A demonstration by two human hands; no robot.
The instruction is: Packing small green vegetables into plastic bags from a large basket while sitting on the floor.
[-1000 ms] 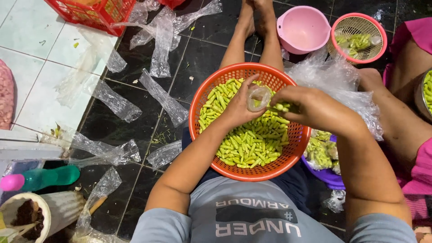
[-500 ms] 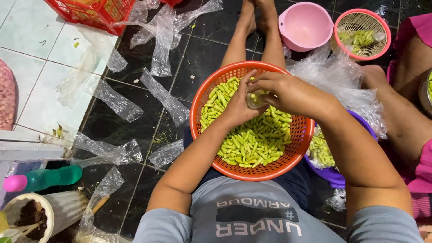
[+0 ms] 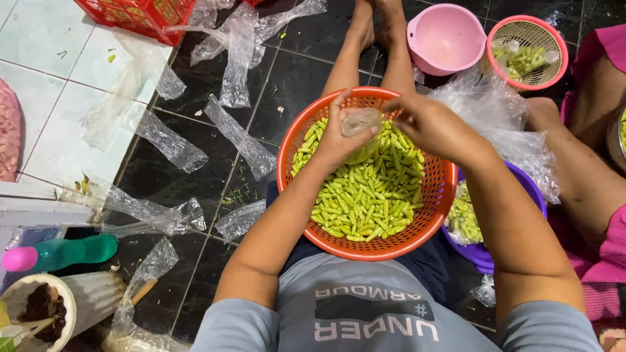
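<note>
The left hand (image 3: 339,133) is curled around a small clear plastic bag (image 3: 362,124), fingers and thumb pinching its mouth so it stands upright over the orange basket (image 3: 365,244). The right hand (image 3: 427,124) sits just beside it at 3 o'clock, fingertips drawn together at the bag's rim; whether they pinch a bean or the plastic itself cannot be told.

Both hands hover above the far half of the basket, which rests on the person's lap and is filled with short green bean pieces (image 3: 365,195). At 3 o'clock of the basket, touching its side, a purple bowl (image 3: 486,257) holds more green pieces under a crumpled sheet of clear plastic (image 3: 495,124).

At 1 o'clock stands an empty pink bowl (image 3: 443,39), and beside it, further right, a small pink basket (image 3: 528,52) with a few green pieces. Another person's leg (image 3: 580,176) lies at the right edge.

From 9 to 11 o'clock, many empty clear bags (image 3: 238,137) lie scattered on the tiled floor. A red crate (image 3: 137,16) sits at 11 o'clock, and a teal bottle (image 3: 62,251) with a pink cap lies at 8 o'clock.
</note>
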